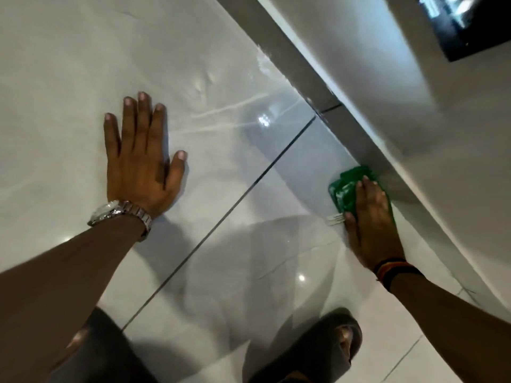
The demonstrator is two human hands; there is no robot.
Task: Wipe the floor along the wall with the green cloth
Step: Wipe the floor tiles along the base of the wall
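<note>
A folded green cloth (344, 190) lies flat on the glossy white tiled floor (276, 244), pushed up against the grey skirting (356, 134) at the foot of the white wall (456, 161). My right hand (370, 219) presses down on the cloth, fingers pointing along the wall; the cloth's far end and left edge stick out from under it, with a small white label at its near edge. My left hand (141, 156) rests palm down on the floor to the left, fingers spread, holding nothing. A metal watch is on that wrist.
A dark tile joint (249, 189) runs diagonally between my hands. My foot in a dark sandal (326, 346) stands near the bottom, and a dark trouser leg (105, 352) shows at the lower left. A black screen (470, 23) hangs on the wall at the top right.
</note>
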